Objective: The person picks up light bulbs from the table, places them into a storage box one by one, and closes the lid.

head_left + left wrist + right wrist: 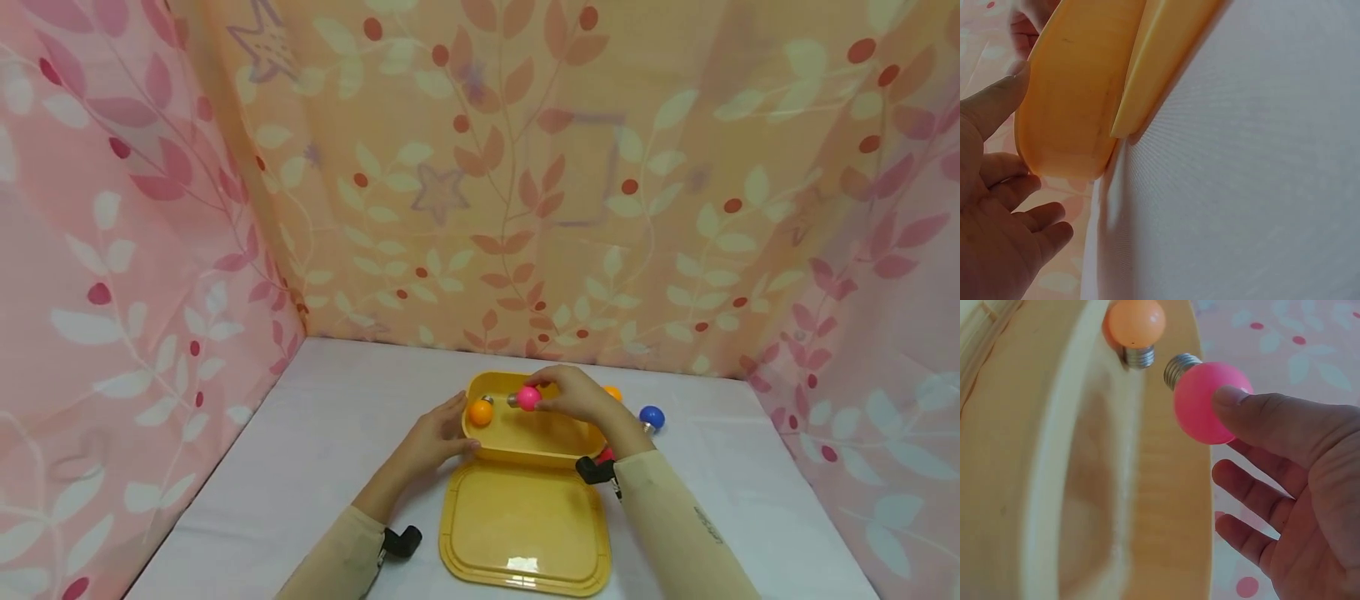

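Observation:
Between thumb and fingers, my right hand (577, 393) pinches a pink light bulb (1200, 403) by its round part. The bulb hangs over the yellow box (510, 456), its silver screw base pointing left. Inside the box, at its left end, lies an orange bulb (481, 412), also seen in the right wrist view. My left hand (435, 435) touches the left end of the box, with its thumb (1000, 103) on the rim and its other fingers loosely extended around the corner. The box's inside is out of sight in the left wrist view.
A yellow lid (525, 525) lies flat in front of the box. To the right are a blue bulb (652, 417), a partly hidden orange bulb (613, 392) and a red bulb (606, 455) beneath my right wrist. Patterned curtains (510, 167) surround the white table (300, 433).

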`<act>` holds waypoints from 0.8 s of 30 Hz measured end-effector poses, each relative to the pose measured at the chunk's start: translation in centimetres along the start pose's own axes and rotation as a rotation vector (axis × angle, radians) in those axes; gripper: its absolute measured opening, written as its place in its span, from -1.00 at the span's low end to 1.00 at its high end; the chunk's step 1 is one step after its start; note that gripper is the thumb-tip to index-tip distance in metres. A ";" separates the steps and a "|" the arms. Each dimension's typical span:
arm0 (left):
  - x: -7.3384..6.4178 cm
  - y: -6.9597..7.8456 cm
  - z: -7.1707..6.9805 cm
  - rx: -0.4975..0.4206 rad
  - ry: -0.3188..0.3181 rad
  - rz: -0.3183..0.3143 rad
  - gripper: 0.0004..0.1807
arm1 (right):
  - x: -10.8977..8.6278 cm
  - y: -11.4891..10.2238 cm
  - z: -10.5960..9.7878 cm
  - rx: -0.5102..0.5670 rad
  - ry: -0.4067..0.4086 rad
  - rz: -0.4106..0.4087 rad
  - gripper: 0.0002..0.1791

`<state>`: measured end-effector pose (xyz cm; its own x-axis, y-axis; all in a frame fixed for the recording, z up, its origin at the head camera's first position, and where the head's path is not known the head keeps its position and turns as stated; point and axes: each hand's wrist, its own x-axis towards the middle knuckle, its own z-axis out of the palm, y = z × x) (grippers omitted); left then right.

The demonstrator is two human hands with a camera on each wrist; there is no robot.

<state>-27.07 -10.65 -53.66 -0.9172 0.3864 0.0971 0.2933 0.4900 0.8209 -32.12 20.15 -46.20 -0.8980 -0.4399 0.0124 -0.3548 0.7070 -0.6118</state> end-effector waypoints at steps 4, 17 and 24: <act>0.0 0.0 0.4 -0.020 -0.017 -0.010 -0.03 | 0.4 0.4 0.5 -0.008 -0.024 0.044 -0.66; 0.3 -0.2 0.1 -0.015 -0.015 -0.012 -0.03 | 2.4 0.5 0.8 -0.088 -0.064 -0.028 -0.66; 0.1 0.1 0.0 -0.021 -0.006 -0.010 -0.03 | 3.2 -0.1 1.6 -0.059 -0.093 -0.035 -0.68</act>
<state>-27.12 -10.59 -53.52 -0.9183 0.3865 0.0858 0.2787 0.4769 0.8336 -34.51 17.78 -47.33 -0.8576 -0.5125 -0.0421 -0.4030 0.7206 -0.5642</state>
